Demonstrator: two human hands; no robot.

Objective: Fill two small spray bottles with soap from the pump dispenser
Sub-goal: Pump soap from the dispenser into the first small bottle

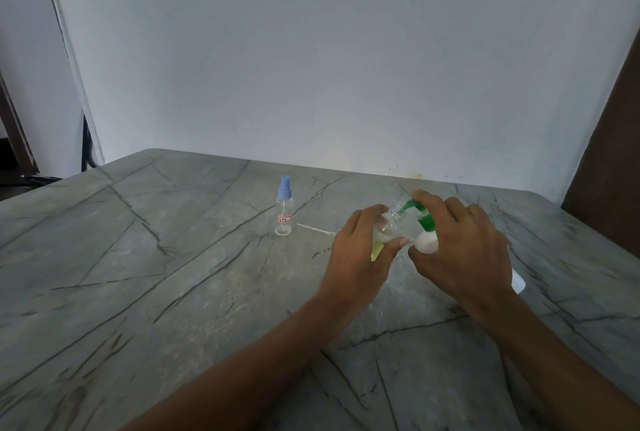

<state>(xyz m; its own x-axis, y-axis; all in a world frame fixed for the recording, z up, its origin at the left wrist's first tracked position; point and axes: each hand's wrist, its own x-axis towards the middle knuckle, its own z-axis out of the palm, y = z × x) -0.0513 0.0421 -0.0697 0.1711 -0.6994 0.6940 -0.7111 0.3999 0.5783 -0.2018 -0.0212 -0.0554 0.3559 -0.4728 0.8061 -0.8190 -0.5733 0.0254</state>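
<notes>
A: Right, start with the largest item.

B: The grey veined table [173,292] fills the lower view and butts against a white wall [311,49] at 12 o'clock.

A: The hands?

B: Both meet at about 2 o'clock from table centre. The right hand [464,250] is closed over the pump dispenser [426,242], a white body with a green pump head; the body is tipped and its green nozzle points at the neck of the open bottle. The left hand [360,250] has fingers and thumb wrapped around that uncapped spray bottle [388,229], clear, tilted, with yellowish liquid at its base.

A: Remaining parts?

B: At 12 o'clock, a second spray bottle [284,210] stands upright, blue cap on, labelled. Between it and the left hand lies a thin white dip tube [315,229], flat on the table.
</notes>
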